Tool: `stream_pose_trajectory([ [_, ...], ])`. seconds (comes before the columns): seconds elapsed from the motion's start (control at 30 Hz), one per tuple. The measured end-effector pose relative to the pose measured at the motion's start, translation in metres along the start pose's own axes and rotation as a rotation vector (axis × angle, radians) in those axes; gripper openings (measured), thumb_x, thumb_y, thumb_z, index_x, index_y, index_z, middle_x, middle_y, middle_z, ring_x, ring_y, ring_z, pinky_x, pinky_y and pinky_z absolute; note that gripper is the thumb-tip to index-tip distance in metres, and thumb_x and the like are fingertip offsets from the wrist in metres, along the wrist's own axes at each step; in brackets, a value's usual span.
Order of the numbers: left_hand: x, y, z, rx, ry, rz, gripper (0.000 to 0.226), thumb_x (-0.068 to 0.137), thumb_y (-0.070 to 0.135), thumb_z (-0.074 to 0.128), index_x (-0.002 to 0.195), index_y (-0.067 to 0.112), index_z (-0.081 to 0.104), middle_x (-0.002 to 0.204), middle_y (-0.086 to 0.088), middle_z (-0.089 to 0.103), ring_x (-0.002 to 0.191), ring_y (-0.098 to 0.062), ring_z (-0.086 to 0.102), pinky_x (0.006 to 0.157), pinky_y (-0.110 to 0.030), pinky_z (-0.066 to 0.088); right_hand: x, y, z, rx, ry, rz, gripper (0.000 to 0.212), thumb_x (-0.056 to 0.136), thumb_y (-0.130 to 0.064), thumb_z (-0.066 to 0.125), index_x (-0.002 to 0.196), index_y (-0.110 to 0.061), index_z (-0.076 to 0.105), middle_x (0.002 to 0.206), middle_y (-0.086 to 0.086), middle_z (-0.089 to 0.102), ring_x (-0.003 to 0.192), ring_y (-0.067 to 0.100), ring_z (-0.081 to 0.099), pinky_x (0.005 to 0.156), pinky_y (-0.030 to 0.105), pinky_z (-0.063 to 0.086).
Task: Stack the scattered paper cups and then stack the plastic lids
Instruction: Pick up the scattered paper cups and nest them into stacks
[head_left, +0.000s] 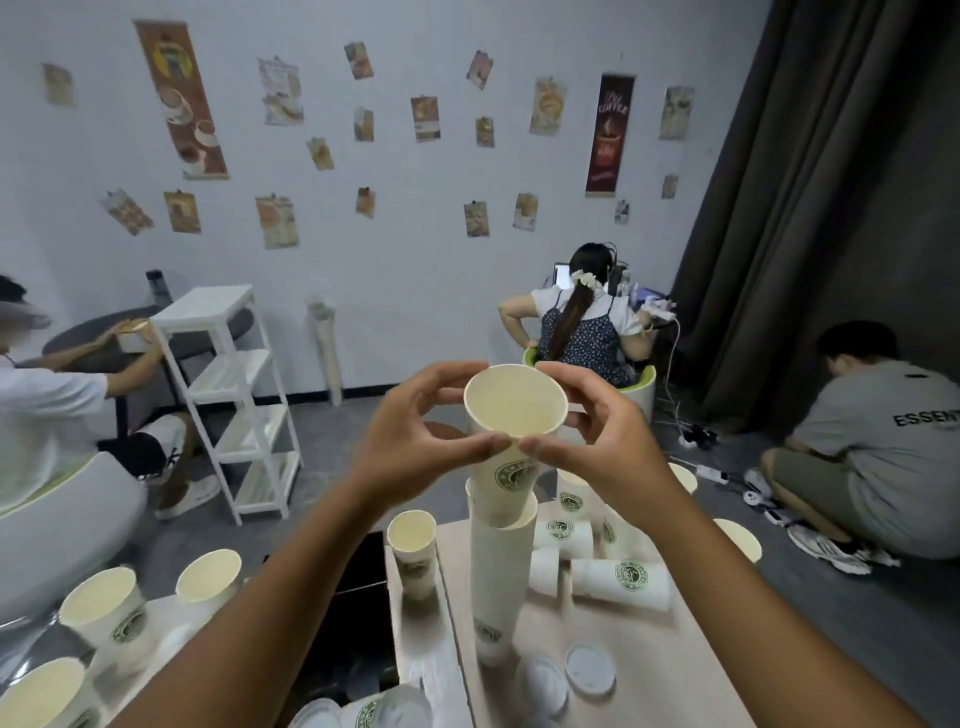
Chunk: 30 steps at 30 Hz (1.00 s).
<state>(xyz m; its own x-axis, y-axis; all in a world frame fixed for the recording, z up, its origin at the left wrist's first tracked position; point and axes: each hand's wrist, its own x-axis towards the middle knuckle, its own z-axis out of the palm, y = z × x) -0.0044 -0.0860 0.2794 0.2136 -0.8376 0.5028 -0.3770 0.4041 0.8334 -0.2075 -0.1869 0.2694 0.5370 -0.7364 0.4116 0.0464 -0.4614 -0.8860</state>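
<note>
Both hands meet around the rim of one paper cup (511, 415), held mouth-up and tipped a little toward the camera. The left hand (410, 441) curls its fingers and thumb round the near-left side of the rim, and the right hand (597, 441) pinches the right side, thumb tips almost touching in front. The cup's base sits in the mouth of the tall stack (498, 561), which stands upright on the tabletop (649, 670) directly beneath the hands. The held cup looks only partly seated, and its axis leans slightly off the stack's upright line, so the coming push probably needs to go straight down along the stack once the cup is squared up. Neither hand is nearer; they share the grip evenly. To the right of the stack lie several loose cups (618, 577) on their sides, and another cup (413, 545) stands to its left. In front of the stack, plastic lids (589, 670) lie flat, not yet gathered.
</note>
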Motion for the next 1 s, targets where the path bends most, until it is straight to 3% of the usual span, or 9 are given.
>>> stream_pose_trajectory([
  [0.1,0.013,-0.007,0.002,0.006,0.025,-0.029,0.065,0.064,0.044,0.090,0.124,0.032,0.067,0.121,0.010,0.074,0.115,-0.014,0.069,0.082,-0.043,0.065,0.017,0.007,-0.002,0.039,-0.015,0.021,0.082,0.061,-0.040,0.093,0.135,-0.030,0.061,0.128,-0.005,0.070,0.120,0.018,0.067,0.098,0.051,0.058],
  [0.23,0.021,-0.020,0.011,0.011,0.047,-0.071,0.067,0.067,0.043,0.089,0.129,0.028,0.066,0.122,0.011,0.074,0.116,-0.011,0.069,0.086,-0.037,0.063,0.033,0.025,-0.005,0.035,-0.010,0.018,0.083,0.060,-0.046,0.092,0.136,-0.030,0.061,0.129,-0.005,0.070,0.120,0.019,0.066,0.101,0.050,0.057],
  [0.47,0.004,-0.082,0.027,0.078,0.017,-0.203,0.063,0.076,0.027,0.092,0.132,0.034,0.063,0.127,0.017,0.071,0.119,-0.006,0.066,0.091,-0.040,0.063,0.025,0.092,0.000,-0.003,-0.082,0.129,0.085,0.060,-0.050,0.092,0.137,-0.033,0.060,0.129,-0.010,0.069,0.123,0.011,0.063,0.103,0.045,0.055],
  [0.6,-0.016,-0.124,0.037,0.161,-0.028,-0.340,0.068,0.068,0.047,0.092,0.129,0.047,0.061,0.123,0.031,0.068,0.120,-0.003,0.065,0.096,-0.044,0.061,0.010,0.136,0.008,-0.088,-0.115,0.201,0.078,0.066,-0.036,0.096,0.135,-0.033,0.060,0.131,-0.013,0.065,0.119,0.002,0.061,0.099,0.036,0.056],
  [0.67,-0.029,-0.142,0.042,0.196,-0.064,-0.396,0.066,0.072,0.040,0.093,0.128,0.050,0.060,0.120,0.037,0.066,0.119,0.002,0.064,0.098,-0.046,0.059,0.001,0.159,0.013,-0.127,-0.157,0.216,0.074,0.069,-0.033,0.096,0.134,-0.034,0.060,0.133,-0.013,0.061,0.118,-0.001,0.059,0.094,0.032,0.054],
  [0.8,-0.046,-0.163,0.051,0.164,-0.042,-0.428,0.067,0.079,0.027,0.091,0.138,0.038,0.061,0.131,0.020,0.069,0.128,0.001,0.060,0.096,-0.047,0.060,-0.010,0.187,0.017,-0.081,-0.173,0.234,0.072,0.072,-0.027,0.094,0.135,-0.034,0.059,0.133,-0.011,0.060,0.120,0.000,0.058,0.090,0.027,0.055],
  [1.0,-0.047,-0.159,0.054,0.137,-0.023,-0.414,0.064,0.082,0.025,0.088,0.136,0.044,0.060,0.132,0.017,0.069,0.126,-0.004,0.063,0.087,-0.030,0.061,-0.010,0.194,0.019,-0.009,-0.175,0.238,0.072,0.076,-0.025,0.092,0.138,-0.034,0.057,0.137,-0.011,0.059,0.121,0.002,0.059,0.089,0.028,0.058],
])
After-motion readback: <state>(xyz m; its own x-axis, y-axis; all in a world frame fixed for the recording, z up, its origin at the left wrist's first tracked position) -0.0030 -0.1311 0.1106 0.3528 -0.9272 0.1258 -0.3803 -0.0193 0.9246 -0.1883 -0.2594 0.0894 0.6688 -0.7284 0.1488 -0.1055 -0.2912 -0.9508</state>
